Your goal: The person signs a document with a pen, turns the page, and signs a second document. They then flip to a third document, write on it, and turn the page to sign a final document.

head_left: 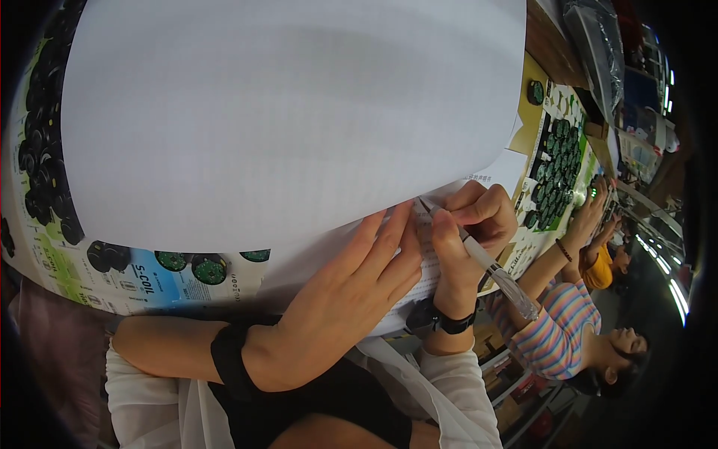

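Observation:
A large blank white sheet [299, 112] bulges up across most of the view and hides much of the table. Below its curled edge a printed page [428, 273] shows in part. Across the paper lies my left hand [340, 299], fingers stretched out and fingertips at the curled edge, with a black band round the wrist. My right hand [467, 232] pinches a pen [482, 258] with a white and clear barrel. The pen's tip touches or nearly touches the paper beside my left fingertips. A black watch [441, 318] is on my right wrist.
Many black round parts [41, 161] line the left side, with a few green round circuit boards [209, 269] nearby. More green boards [557, 168] lie to the right. There a co-worker in a striped shirt [561, 322] reaches over the table; another person in yellow [594, 263] is farther off.

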The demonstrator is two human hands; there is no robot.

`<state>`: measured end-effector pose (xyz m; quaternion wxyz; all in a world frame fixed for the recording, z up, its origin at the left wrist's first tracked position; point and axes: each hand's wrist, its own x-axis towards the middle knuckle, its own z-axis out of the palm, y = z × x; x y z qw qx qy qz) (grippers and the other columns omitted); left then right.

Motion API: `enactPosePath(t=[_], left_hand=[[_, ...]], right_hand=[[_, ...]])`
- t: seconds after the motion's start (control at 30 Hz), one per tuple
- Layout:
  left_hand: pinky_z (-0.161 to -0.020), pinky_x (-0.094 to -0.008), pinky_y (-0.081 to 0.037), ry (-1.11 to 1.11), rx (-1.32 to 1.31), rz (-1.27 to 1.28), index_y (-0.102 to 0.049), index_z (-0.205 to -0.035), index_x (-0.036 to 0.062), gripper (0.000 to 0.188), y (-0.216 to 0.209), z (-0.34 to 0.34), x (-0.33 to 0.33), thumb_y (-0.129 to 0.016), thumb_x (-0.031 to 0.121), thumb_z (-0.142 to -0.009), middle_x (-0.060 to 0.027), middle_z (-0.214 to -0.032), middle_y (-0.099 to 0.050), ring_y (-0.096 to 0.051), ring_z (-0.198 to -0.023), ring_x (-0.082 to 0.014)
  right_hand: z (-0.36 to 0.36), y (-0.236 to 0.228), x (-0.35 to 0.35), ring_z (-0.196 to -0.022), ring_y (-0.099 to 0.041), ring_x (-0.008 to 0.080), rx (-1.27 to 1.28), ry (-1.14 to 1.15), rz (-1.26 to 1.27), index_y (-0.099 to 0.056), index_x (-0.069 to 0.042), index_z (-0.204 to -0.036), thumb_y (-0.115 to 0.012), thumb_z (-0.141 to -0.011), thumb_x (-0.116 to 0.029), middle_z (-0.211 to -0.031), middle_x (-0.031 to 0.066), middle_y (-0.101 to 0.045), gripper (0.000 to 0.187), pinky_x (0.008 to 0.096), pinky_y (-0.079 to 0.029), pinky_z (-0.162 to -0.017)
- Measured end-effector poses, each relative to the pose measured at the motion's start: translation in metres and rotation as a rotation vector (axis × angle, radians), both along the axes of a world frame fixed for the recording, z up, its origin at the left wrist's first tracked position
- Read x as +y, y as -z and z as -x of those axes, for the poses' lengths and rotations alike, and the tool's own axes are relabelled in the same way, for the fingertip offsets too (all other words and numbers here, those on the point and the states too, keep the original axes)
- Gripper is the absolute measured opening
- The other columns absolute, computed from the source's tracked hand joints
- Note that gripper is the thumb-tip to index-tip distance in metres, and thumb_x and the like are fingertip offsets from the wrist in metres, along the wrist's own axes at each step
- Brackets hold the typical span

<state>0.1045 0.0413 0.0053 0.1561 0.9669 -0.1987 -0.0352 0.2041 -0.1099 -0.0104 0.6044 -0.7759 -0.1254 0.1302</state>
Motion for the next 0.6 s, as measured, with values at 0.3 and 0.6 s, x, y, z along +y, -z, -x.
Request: enactPosePath(t=[0.3,0.6], left_hand=[[-0.116,-0.0478,-0.029,0.004,-0.026,-0.036,-0.060,-0.112,0.0031,0.033,0.0021,0.0013,-0.0012,-0.053,0.022,-0.085,-0.0131,-0.128,-0.054,-0.045,-0.135,-0.0325],[-0.116,-0.0482,-0.029,0.016,-0.015,-0.014,-0.061,-0.111,0.0026,0.033,0.0014,0.0009,0.0006,-0.053,0.021,-0.085,-0.0139,-0.128,-0.055,-0.045,-0.135,-0.0335]], right_hand=[[0.0011,0.0018,0.0040,-0.061,-0.040,0.0042,-0.005,0.055,-0.039,-0.043,-0.006,-0.076,-0.068,-0.074,0.008,-0.069,0.0014,-0.051,0.028,0.0193,-0.032,-0.055],[0.0006,0.0019,0.0023,-0.062,-0.039,0.0043,-0.037,0.026,0.001,-0.044,-0.006,-0.076,-0.069,-0.073,0.008,-0.070,0.0011,-0.050,0.029,0.0196,-0.032,-0.055]])
